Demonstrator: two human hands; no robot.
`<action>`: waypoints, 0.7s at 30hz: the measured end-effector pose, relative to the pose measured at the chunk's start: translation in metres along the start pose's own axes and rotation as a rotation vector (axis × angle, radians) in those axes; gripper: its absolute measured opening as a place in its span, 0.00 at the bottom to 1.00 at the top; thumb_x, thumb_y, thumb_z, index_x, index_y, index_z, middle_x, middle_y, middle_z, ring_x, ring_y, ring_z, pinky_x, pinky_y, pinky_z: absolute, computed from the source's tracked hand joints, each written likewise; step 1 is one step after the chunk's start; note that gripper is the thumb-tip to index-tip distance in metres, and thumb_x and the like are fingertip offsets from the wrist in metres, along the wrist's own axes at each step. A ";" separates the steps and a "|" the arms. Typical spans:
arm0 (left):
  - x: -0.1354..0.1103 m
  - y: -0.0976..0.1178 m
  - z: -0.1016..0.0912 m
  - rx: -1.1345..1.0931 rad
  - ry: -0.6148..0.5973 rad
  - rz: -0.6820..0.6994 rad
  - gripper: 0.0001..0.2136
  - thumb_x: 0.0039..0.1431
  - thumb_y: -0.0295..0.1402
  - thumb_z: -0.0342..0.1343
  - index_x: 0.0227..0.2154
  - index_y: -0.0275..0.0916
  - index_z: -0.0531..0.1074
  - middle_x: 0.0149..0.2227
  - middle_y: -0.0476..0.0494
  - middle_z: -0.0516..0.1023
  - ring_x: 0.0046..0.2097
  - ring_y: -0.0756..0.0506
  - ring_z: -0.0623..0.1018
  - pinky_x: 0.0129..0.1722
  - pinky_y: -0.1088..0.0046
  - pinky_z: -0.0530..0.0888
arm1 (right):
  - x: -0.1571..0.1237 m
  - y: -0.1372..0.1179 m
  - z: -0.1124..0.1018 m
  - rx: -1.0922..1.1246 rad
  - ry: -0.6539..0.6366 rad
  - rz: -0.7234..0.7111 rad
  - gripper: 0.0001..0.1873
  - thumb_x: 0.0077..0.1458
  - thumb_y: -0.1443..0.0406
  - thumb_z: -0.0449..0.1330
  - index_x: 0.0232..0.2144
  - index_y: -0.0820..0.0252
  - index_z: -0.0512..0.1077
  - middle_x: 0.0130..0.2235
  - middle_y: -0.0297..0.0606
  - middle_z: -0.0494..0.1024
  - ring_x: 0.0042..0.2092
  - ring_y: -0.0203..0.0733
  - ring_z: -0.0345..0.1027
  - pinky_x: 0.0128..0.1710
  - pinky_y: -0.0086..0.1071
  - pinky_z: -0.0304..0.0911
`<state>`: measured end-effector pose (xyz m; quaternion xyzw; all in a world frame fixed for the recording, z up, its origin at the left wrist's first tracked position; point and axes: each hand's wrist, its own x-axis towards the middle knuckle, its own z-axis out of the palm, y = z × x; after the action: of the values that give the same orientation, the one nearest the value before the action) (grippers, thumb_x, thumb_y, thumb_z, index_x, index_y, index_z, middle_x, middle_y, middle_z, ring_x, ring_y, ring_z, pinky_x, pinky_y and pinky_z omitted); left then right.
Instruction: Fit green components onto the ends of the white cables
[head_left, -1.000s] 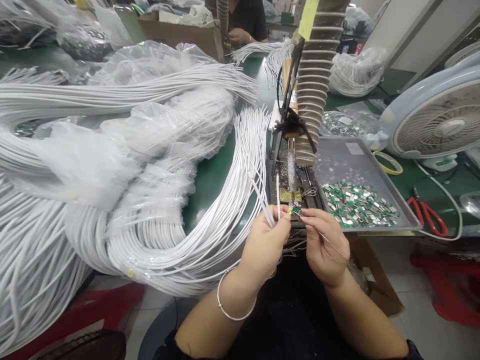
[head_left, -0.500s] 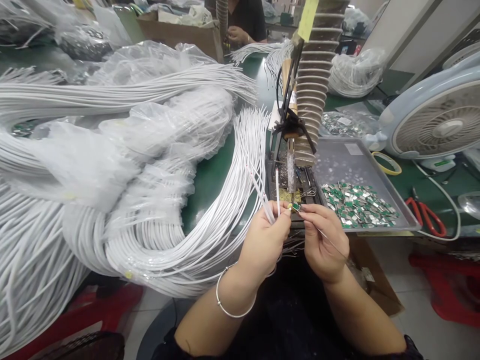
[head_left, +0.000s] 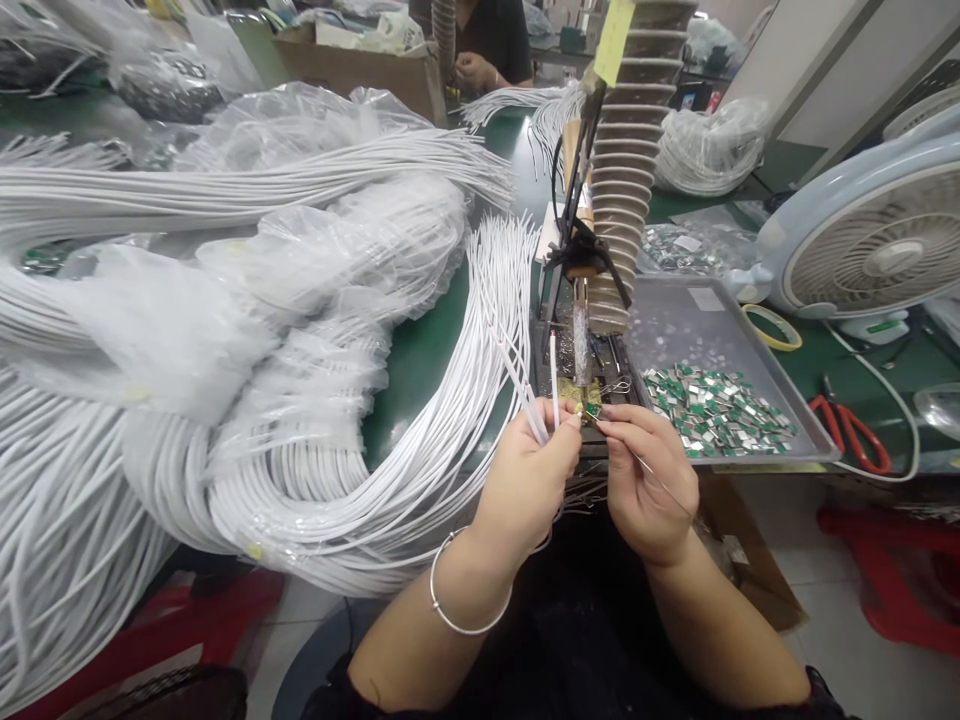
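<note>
My left hand (head_left: 525, 480) is closed on a few thin white cables (head_left: 529, 400) that stick up from its fingers. My right hand (head_left: 645, 475) pinches a thin solder wire (head_left: 660, 485) that trails back over its knuckles. Between the fingertips of both hands sits a small green circuit board (head_left: 591, 410), right under the tip of a soldering iron (head_left: 581, 335) that hangs down in a black stand. Which hand carries the board I cannot tell.
Big bundles of white cable (head_left: 300, 480) in clear plastic bags fill the left of the green table. A grey tray (head_left: 690, 320) with several small green boards (head_left: 712, 405) lies to the right, then red-handled scissors (head_left: 851, 430) and a fan (head_left: 877, 240). Another person (head_left: 487, 45) sits across the table.
Both hands have crept slightly up and forward, bringing the small board closer under the iron tip. Nothing else has moved.
</note>
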<state>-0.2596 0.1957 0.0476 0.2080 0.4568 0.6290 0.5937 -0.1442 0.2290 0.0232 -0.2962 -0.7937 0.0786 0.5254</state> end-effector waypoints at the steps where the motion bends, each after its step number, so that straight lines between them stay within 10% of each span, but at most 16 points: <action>1: 0.000 0.001 0.000 -0.001 0.001 0.000 0.02 0.53 0.28 0.54 0.30 0.36 0.66 0.16 0.59 0.58 0.17 0.59 0.55 0.17 0.83 0.52 | 0.000 0.000 0.000 0.004 0.002 -0.002 0.14 0.54 0.75 0.54 0.40 0.57 0.70 0.39 0.43 0.75 0.42 0.44 0.71 0.40 0.42 0.71; 21: -0.001 -0.003 -0.002 0.015 -0.001 -0.010 0.02 0.54 0.29 0.53 0.31 0.36 0.66 0.17 0.59 0.58 0.18 0.59 0.55 0.18 0.83 0.52 | -0.005 0.001 0.000 0.042 -0.006 0.012 0.14 0.53 0.75 0.54 0.40 0.59 0.71 0.40 0.42 0.75 0.43 0.43 0.71 0.42 0.41 0.70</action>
<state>-0.2592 0.1935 0.0445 0.2105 0.4621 0.6227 0.5954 -0.1419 0.2272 0.0185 -0.2898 -0.7915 0.0993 0.5288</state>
